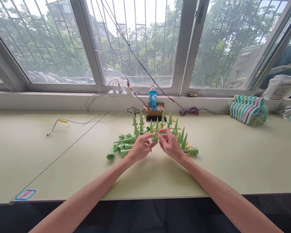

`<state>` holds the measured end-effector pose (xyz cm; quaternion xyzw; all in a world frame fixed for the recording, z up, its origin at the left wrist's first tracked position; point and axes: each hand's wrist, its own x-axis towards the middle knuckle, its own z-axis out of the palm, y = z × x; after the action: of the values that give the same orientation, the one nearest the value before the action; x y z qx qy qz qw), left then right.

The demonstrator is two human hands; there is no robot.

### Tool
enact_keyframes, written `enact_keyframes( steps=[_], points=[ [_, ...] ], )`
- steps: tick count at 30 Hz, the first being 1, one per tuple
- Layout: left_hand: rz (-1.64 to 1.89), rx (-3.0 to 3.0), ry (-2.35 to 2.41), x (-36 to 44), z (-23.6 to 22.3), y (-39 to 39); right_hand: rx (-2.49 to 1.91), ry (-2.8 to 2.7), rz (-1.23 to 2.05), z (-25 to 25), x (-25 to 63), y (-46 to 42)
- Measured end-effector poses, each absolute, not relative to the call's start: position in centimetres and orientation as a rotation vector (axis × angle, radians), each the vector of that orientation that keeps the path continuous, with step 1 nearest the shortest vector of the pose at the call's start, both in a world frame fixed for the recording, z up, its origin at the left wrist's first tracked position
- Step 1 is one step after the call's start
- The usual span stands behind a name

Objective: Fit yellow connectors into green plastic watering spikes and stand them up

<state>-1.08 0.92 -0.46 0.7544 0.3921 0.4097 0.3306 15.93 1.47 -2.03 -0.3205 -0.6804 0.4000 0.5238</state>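
Observation:
My left hand [141, 148] has its thumb and fingers closed around the base of a green plastic watering spike [156, 134], tip up. Beside the spike's right side, the fingertips of my right hand [170, 145] are pinched together; whatever is between them is too small to make out. Several more green spikes stand point-up behind my hands, such as a tall spike [170, 118]. To the left, several others lie in a pile, among them a spike with an open round end [111, 152]. Small yellow pieces [188, 146] lie among the spikes on the right.
Behind the spikes are a black phone [152, 119], a small cardboard box [155, 113] and a bottle of blue liquid [152, 98]. Coiled cable [189, 111] and pastel hangers [248, 109] lie farther right. A thin cable [74, 122] crosses the table [244, 161] at left.

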Motion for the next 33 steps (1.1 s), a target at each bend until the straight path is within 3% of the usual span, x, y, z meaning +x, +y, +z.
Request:
enact_keyframes(
  steps=[7,16,33],
  points=[
    [1.132,2.06,1.054,-0.6,-0.4,0.8,-0.79,-1.614,0.935,-2.0,15.8,1.3],
    [1.135,1.641,1.132,-0.6,-0.2,1.0,-0.877,-1.58,0.75,-2.3,15.9,1.9],
    [0.766,1.377,0.965,-1.2,0.3,0.8,-0.795,-1.722,0.791,-2.3,16.1,1.6]
  ],
)
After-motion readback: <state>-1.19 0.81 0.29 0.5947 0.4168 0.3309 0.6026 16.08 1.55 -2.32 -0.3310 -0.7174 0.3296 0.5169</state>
